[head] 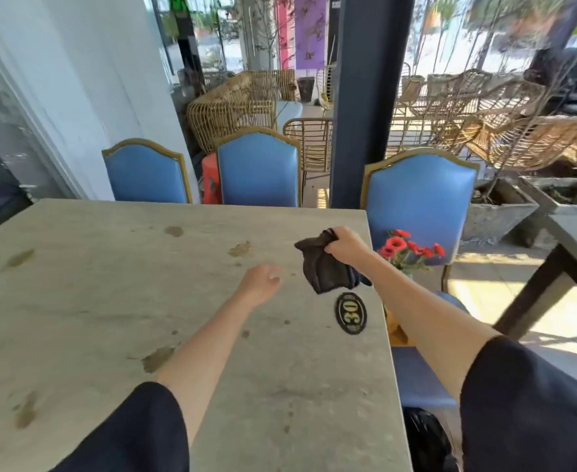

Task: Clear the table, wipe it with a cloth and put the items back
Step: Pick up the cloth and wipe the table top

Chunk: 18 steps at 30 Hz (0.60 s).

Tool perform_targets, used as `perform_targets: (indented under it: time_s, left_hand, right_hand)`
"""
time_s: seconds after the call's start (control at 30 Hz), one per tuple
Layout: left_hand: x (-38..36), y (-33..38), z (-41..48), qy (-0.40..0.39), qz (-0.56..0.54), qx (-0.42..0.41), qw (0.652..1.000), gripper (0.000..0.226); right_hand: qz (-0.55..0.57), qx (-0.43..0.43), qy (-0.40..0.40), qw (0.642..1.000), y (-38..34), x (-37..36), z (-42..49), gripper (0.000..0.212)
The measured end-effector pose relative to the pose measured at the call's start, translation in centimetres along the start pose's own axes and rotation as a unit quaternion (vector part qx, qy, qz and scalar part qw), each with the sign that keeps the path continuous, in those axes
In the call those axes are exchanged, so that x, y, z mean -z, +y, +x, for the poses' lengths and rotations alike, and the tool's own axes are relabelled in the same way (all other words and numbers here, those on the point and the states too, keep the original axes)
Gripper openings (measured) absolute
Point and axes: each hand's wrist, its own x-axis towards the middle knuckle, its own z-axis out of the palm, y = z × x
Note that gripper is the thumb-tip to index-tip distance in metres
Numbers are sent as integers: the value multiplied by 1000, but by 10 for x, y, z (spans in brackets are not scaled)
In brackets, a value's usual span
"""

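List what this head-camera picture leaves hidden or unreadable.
Head view: the container below the red flowers, hidden behind the edge of the pale stone table and the arm whose right hand grips the dark cloth.
Head view: the left hand, fingers motion-blurred.
Head view: small lettering around 30 on the black oval plaque, too small.

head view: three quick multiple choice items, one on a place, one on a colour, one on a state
1. Where does the number plaque lie?
A. near the right edge of the table
B. at its left edge
C. at its far edge

2. What colour are the flowers?
A. white
B. red
C. yellow

3. What is the right hand doing?
A. pressing flat on the table
B. hanging free
C. gripping the dark cloth

Answers: 1 A, the oval plaque sits by the right edge; 2 B, the blooms are red; 3 C, its fingers curl round the cloth above the table.
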Motion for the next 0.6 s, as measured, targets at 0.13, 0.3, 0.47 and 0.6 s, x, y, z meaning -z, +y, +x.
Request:
perform_targets:
  time_s: [0.13, 0.3, 0.47, 0.6]
  left_hand:
    - [-6, -30, 57, -37, 44, -40, 998, 42]
    - [-38, -60, 111, -30, 84, -80, 993, 51]
    - [-60, -83, 132, 3, 119, -113, 986, 53]
    - [-67, -97, 127, 75, 87, -144, 983, 54]
  right_hand:
    - [-27, 22, 72, 997, -6, -34, 54, 20]
    - [-173, 30, -22, 984, 27, -101, 81, 41]
    - [-216, -46, -48, 974, 35, -141, 84, 84]
    - [-181, -57, 4, 982, 38, -156, 99, 85]
